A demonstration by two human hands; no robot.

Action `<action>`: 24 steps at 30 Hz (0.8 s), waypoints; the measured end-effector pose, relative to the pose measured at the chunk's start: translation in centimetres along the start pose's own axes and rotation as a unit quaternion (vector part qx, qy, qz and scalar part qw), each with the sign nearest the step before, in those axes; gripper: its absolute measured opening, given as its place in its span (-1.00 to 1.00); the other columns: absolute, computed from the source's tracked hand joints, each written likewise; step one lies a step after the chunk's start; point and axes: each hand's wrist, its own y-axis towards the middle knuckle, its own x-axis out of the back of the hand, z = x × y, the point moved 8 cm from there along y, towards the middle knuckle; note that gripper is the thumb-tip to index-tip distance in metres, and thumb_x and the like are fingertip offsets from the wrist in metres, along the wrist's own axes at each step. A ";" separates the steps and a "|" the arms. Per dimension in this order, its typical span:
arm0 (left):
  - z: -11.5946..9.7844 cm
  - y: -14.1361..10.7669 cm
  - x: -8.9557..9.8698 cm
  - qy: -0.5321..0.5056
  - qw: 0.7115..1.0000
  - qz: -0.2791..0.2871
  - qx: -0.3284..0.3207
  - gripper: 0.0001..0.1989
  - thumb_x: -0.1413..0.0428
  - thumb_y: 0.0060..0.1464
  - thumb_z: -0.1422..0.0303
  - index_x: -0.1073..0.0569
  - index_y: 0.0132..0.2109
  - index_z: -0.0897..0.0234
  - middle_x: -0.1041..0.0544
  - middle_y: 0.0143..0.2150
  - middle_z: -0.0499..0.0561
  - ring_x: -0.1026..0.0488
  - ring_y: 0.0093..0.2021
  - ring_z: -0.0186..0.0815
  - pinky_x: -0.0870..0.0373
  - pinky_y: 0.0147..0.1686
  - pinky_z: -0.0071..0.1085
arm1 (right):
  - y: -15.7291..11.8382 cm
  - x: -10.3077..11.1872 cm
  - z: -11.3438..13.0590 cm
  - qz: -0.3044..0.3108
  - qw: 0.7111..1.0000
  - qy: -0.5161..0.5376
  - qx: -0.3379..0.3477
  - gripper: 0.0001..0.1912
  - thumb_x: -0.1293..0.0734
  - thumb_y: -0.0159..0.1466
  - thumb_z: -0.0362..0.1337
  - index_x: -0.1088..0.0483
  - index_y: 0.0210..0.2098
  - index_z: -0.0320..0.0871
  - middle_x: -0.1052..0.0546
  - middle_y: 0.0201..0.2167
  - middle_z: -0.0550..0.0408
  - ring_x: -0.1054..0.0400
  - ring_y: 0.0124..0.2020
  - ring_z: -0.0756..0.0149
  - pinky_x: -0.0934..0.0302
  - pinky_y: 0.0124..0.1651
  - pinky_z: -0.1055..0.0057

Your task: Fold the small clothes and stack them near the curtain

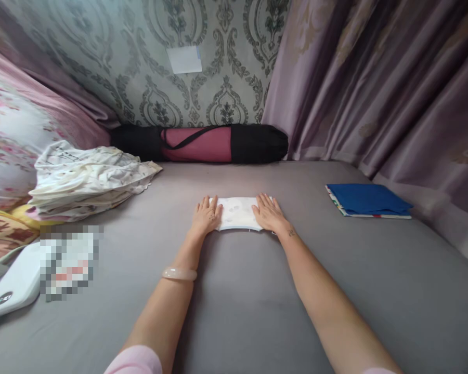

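A small white piece of folded cloth (237,213) with a faint grey print and a light-blue front edge lies flat in the middle of the grey-sheeted bed (234,291). On its left end rests my left hand (207,214), palm down with the fingers stretched out. My right hand (270,212) lies flat in the same way on its right end. Both palms cover the cloth's side edges. What kind of cloth item it is I cannot make out.
Crumpled white printed clothes (89,174) are piled at left, above a white device (19,275) and a blurred item (72,265). A black-and-red roll bag (198,144) lies along the wall. Folded blue cloth (368,199) sits at right, near the curtain (335,83).
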 end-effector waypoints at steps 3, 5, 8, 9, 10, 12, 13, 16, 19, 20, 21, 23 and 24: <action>0.2 0.0 -0.1 -0.006 1.000 0.001 -0.001 -0.41 0.30 0.32 0.14 -0.06 0.38 0.29 -0.04 0.40 0.30 0.05 0.40 -0.05 0.03 0.30 -0.06 | -0.1 0.4 -0.6 -0.009 1.000 -0.008 -0.013 -0.31 0.11 0.40 -0.09 0.08 0.37 -0.44 0.07 0.41 -0.15 0.27 0.42 0.12 0.37 0.39 0.10; 0.2 0.0 0.1 -0.009 1.000 -0.006 0.001 -0.41 0.30 0.32 0.12 -0.06 0.38 0.29 -0.05 0.40 0.29 0.03 0.40 -0.05 0.01 0.29 -0.04 | -0.3 1.0 -1.3 -0.017 0.999 -0.010 -0.035 -0.30 0.11 0.40 -0.09 0.07 0.36 -0.46 0.06 0.40 -0.18 0.27 0.42 0.10 0.35 0.39 0.08; -0.5 -0.3 1.6 0.006 0.998 -0.059 0.004 -0.41 0.30 0.32 0.12 -0.11 0.36 0.31 -0.06 0.40 0.26 0.05 0.41 -0.05 0.10 0.30 0.06 | -0.5 2.3 -1.7 -0.037 0.998 -0.004 -0.048 -0.31 0.11 0.40 -0.11 0.07 0.36 -0.48 0.07 0.40 -0.20 0.27 0.42 0.08 0.34 0.39 0.07; -1.0 -0.6 2.3 0.014 0.996 -0.091 -0.002 -0.42 0.31 0.33 0.14 -0.13 0.35 0.32 -0.07 0.40 0.25 0.06 0.41 -0.06 0.17 0.32 0.08 | -0.6 2.7 -1.5 -0.045 0.998 0.000 -0.036 -0.31 0.11 0.39 -0.12 0.08 0.36 -0.47 0.08 0.41 -0.19 0.28 0.42 0.09 0.35 0.39 0.08; -1.7 -0.9 3.0 0.022 0.992 -0.123 -0.015 -0.43 0.33 0.33 0.17 -0.15 0.34 0.33 -0.09 0.39 0.22 0.06 0.41 -0.08 0.24 0.33 0.08 | -0.6 2.9 -1.1 -0.052 0.999 0.005 -0.015 -0.32 0.11 0.39 -0.13 0.08 0.37 -0.45 0.09 0.41 -0.17 0.29 0.42 0.11 0.35 0.40 0.10; -3.5 -1.5 3.9 0.033 0.984 -0.166 -0.056 -0.45 0.36 0.34 0.21 -0.17 0.33 0.32 -0.13 0.38 0.17 0.04 0.41 -0.15 0.31 0.35 0.02 | -0.6 3.0 0.0 -0.057 0.998 0.016 0.034 -0.33 0.10 0.39 -0.14 0.11 0.38 -0.40 0.13 0.42 -0.12 0.32 0.42 0.16 0.35 0.40 0.14; -4.3 -1.7 3.8 0.038 0.982 -0.168 -0.077 -0.45 0.36 0.34 0.21 -0.17 0.33 0.31 -0.15 0.38 0.15 0.03 0.41 -0.18 0.32 0.36 -0.01 | -0.6 2.7 0.4 -0.054 0.997 0.021 0.053 -0.33 0.10 0.39 -0.14 0.11 0.39 -0.39 0.14 0.42 -0.10 0.33 0.43 0.17 0.35 0.40 0.17; -5.3 -1.7 2.1 0.051 0.988 -0.097 -0.105 -0.44 0.31 0.33 0.16 -0.16 0.33 0.33 -0.15 0.37 0.16 0.02 0.40 -0.14 0.20 0.35 -0.05 | -0.3 1.3 0.7 -0.029 0.998 0.020 0.057 -0.32 0.12 0.39 -0.12 0.10 0.38 -0.43 0.11 0.42 -0.14 0.31 0.42 0.16 0.35 0.40 0.17; -4.9 -1.4 0.5 0.051 0.994 -0.029 -0.093 -0.41 0.29 0.32 0.11 -0.16 0.33 0.37 -0.14 0.38 0.22 0.02 0.40 -0.09 0.09 0.33 -0.06 | -0.1 0.0 0.3 -0.006 0.999 0.007 0.042 -0.31 0.14 0.40 -0.11 0.07 0.37 -0.46 0.06 0.40 -0.16 0.27 0.42 0.13 0.38 0.40 0.16; -4.7 -1.3 0.3 0.049 0.995 -0.020 -0.090 -0.40 0.29 0.33 0.12 -0.15 0.33 0.39 -0.12 0.38 0.22 0.02 0.40 -0.08 0.08 0.33 -0.06 | -0.1 -0.2 0.2 -0.003 0.999 0.003 0.042 -0.31 0.14 0.40 -0.11 0.07 0.37 -0.45 0.06 0.40 -0.16 0.27 0.42 0.13 0.38 0.40 0.16; -4.6 -1.3 0.2 0.047 0.995 -0.015 -0.088 -0.40 0.29 0.33 0.12 -0.15 0.33 0.40 -0.11 0.39 0.23 0.03 0.40 -0.08 0.08 0.33 -0.06 | -0.1 -0.3 0.1 -0.001 0.999 0.002 0.042 -0.31 0.13 0.40 -0.10 0.07 0.37 -0.45 0.06 0.41 -0.15 0.27 0.42 0.13 0.38 0.40 0.16; -4.5 -1.2 0.2 0.044 0.995 -0.006 -0.086 -0.40 0.29 0.33 0.12 -0.14 0.33 0.43 -0.10 0.39 0.23 0.05 0.41 -0.07 0.08 0.33 -0.06 | 0.0 -0.3 -0.1 0.002 0.999 0.001 0.041 -0.31 0.13 0.40 -0.10 0.08 0.37 -0.44 0.06 0.41 -0.14 0.27 0.42 0.13 0.38 0.40 0.16; -4.5 -1.2 0.3 0.042 0.995 -0.003 -0.087 -0.40 0.28 0.33 0.13 -0.15 0.32 0.44 -0.11 0.39 0.24 0.04 0.40 -0.07 0.07 0.32 -0.06 | 0.0 -0.2 -0.1 0.003 0.999 0.003 0.041 -0.31 0.13 0.40 -0.10 0.07 0.37 -0.44 0.05 0.41 -0.14 0.27 0.42 0.13 0.37 0.40 0.16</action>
